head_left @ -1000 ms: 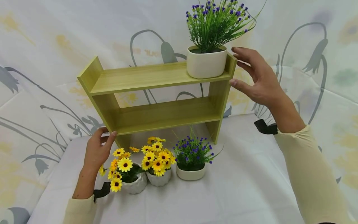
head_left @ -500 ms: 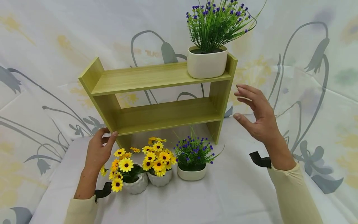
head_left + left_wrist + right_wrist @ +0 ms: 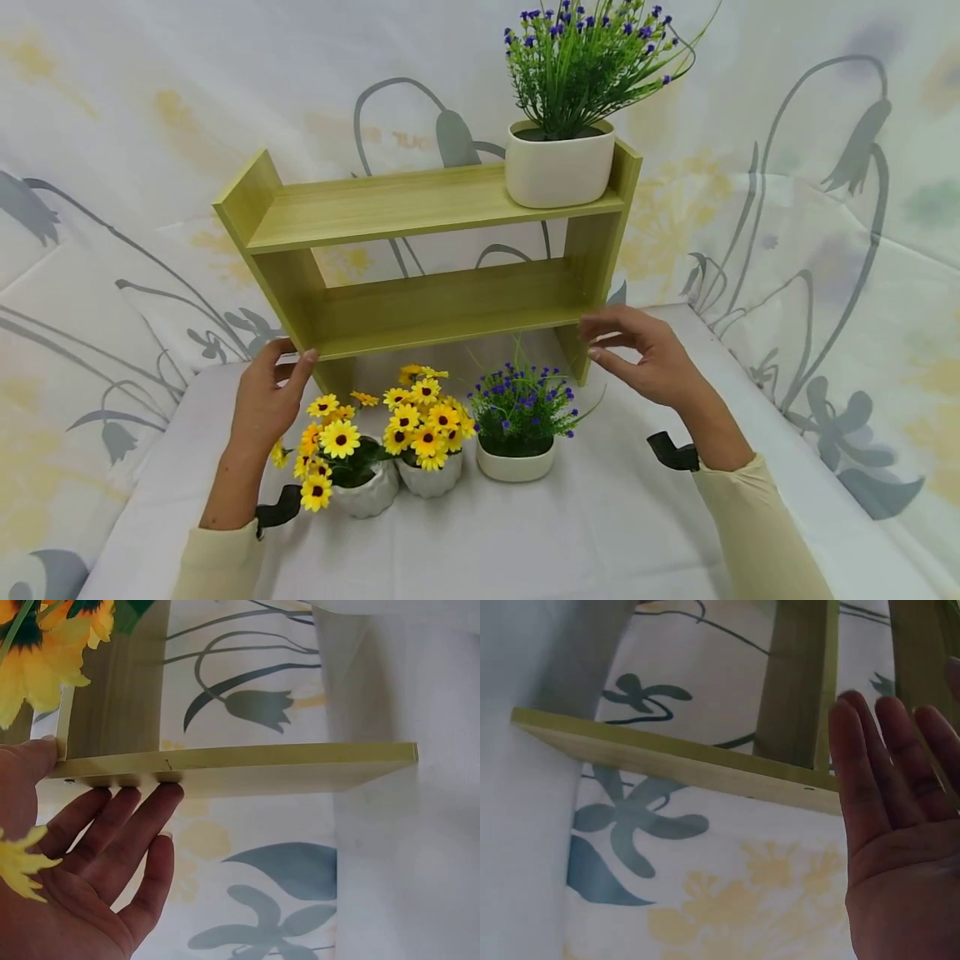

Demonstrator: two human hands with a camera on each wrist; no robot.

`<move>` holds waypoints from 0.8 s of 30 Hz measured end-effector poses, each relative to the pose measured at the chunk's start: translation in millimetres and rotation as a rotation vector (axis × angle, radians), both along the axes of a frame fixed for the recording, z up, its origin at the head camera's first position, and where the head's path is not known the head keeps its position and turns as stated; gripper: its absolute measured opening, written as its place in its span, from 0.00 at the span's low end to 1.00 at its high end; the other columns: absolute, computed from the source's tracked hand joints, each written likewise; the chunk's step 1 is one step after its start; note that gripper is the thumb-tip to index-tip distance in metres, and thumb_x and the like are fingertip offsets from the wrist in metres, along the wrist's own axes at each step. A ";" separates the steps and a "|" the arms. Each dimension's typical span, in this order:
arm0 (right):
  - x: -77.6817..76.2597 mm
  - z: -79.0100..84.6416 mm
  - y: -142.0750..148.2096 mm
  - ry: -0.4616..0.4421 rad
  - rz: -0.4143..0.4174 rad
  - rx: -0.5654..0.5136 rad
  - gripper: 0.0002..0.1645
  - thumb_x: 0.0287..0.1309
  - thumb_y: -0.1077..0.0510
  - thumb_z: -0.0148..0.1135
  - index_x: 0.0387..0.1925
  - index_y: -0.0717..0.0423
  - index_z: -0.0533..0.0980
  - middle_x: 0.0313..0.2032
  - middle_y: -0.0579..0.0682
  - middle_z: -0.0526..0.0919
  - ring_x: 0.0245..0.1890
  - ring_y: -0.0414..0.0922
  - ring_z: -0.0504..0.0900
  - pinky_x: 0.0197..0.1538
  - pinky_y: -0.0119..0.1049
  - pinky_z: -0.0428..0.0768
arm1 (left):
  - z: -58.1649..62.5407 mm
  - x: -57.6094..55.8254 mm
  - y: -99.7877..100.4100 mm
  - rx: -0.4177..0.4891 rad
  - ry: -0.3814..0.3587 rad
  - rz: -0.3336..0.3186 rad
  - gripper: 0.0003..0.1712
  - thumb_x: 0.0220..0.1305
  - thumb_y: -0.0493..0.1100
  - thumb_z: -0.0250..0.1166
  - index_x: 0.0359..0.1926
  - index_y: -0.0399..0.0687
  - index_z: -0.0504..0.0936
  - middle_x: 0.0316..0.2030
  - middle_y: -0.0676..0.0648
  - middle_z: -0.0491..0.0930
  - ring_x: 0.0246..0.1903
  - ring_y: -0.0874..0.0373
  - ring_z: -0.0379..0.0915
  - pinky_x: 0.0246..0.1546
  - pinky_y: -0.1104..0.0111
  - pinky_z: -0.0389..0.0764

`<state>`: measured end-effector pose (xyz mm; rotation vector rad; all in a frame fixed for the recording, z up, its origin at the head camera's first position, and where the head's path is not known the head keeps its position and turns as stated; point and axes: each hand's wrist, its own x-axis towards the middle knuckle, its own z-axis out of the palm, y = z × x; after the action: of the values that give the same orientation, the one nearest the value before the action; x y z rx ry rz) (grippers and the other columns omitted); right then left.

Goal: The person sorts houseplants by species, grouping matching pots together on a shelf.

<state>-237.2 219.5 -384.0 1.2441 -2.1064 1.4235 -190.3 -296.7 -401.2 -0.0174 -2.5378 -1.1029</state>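
A light wooden two-tier shelf (image 3: 420, 315) stands at the back of the table. My left hand (image 3: 267, 400) holds its left side panel near the lower tier. In the left wrist view, the left thumb (image 3: 46, 754) lies at the front edge and the fingertips (image 3: 171, 791) meet the panel's outer face. By the right side panel (image 3: 600, 275) is my right hand (image 3: 645, 357), fingers loosely extended and nothing in the palm. The right wrist view shows those fingers (image 3: 855, 765) overlapping the panel's edge. A white oval pot (image 3: 558, 171) of purple flowers sits at the right of the top tier.
Two whitish pots (image 3: 367, 493) (image 3: 433, 478) of yellow flowers stand before the shelf's left half. A smaller white pot (image 3: 516, 464) with purple flowers is to their right. Patterned cloth (image 3: 810, 208) hangs behind; white cloth covers the table (image 3: 600, 533).
My right hand has come down from beside the top tier, then in toward the right panel's lower part. The left hand keeps its place on the shelf, which has not visibly moved.
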 end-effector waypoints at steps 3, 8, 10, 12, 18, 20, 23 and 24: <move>0.1 -9.2 -0.3 -0.089 0.002 0.098 0.25 0.64 0.77 0.65 0.61 0.62 0.80 0.52 0.60 0.86 0.52 0.47 0.88 0.54 0.33 0.87 | -0.9 -0.8 2.1 0.006 -0.004 -0.002 0.35 0.82 0.59 0.55 0.72 0.35 0.69 0.67 0.32 0.75 0.61 0.31 0.79 0.61 0.36 0.78; -3.5 -25.1 -6.5 -0.248 0.020 0.297 0.17 0.73 0.69 0.62 0.59 0.56 0.81 0.51 0.53 0.88 0.49 0.45 0.90 0.51 0.36 0.88 | -0.3 -0.8 1.6 0.001 0.008 -0.002 0.35 0.82 0.59 0.55 0.72 0.35 0.70 0.67 0.32 0.75 0.61 0.30 0.79 0.61 0.35 0.78; -6.0 -33.3 -9.6 -0.308 0.027 0.360 0.16 0.75 0.67 0.60 0.60 0.59 0.81 0.52 0.54 0.88 0.50 0.47 0.89 0.51 0.39 0.88 | 0.3 -0.8 0.9 -0.004 0.017 -0.004 0.35 0.82 0.59 0.55 0.72 0.35 0.70 0.66 0.32 0.75 0.61 0.30 0.80 0.60 0.35 0.78; -8.1 -41.3 -12.3 -0.358 0.036 0.402 0.18 0.76 0.68 0.57 0.63 0.62 0.79 0.55 0.57 0.86 0.55 0.51 0.88 0.55 0.43 0.87 | 0.4 -1.0 0.6 -0.008 0.021 -0.004 0.35 0.83 0.59 0.55 0.72 0.34 0.70 0.66 0.32 0.75 0.60 0.30 0.80 0.60 0.35 0.79; -8.9 -57.9 -17.4 -0.540 0.142 0.473 0.38 0.64 0.75 0.61 0.74 0.74 0.64 0.72 0.73 0.67 0.73 0.73 0.66 0.72 0.65 0.69 | 0.6 -0.4 0.8 -0.004 0.012 -0.002 0.35 0.82 0.59 0.55 0.72 0.34 0.70 0.66 0.32 0.75 0.61 0.30 0.79 0.61 0.35 0.78; -7.2 -61.3 -18.9 -0.587 0.132 0.527 0.45 0.63 0.69 0.68 0.77 0.73 0.60 0.76 0.74 0.62 0.75 0.75 0.61 0.73 0.69 0.65 | 0.8 -0.5 0.7 -0.004 0.007 0.000 0.35 0.82 0.59 0.55 0.72 0.34 0.69 0.67 0.32 0.75 0.61 0.30 0.79 0.61 0.35 0.78; -5.6 -67.0 -23.0 -0.591 0.121 0.606 0.51 0.62 0.57 0.76 0.79 0.65 0.61 0.77 0.67 0.63 0.77 0.70 0.62 0.75 0.68 0.65 | 1.3 -0.3 0.5 -0.003 0.002 0.002 0.36 0.82 0.60 0.55 0.72 0.34 0.69 0.67 0.32 0.75 0.61 0.30 0.79 0.61 0.35 0.78; -5.0 -68.7 -24.8 -0.592 0.128 0.625 0.52 0.60 0.53 0.78 0.79 0.62 0.63 0.77 0.63 0.64 0.77 0.67 0.63 0.74 0.66 0.66 | 1.3 -0.3 0.5 -0.002 0.000 0.002 0.36 0.82 0.60 0.55 0.72 0.34 0.69 0.67 0.32 0.75 0.61 0.30 0.79 0.61 0.35 0.78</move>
<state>-242.1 194.6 -452.7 1.2761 -3.0992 1.3440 -190.6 -296.2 -399.9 -0.0158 -2.5381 -1.0998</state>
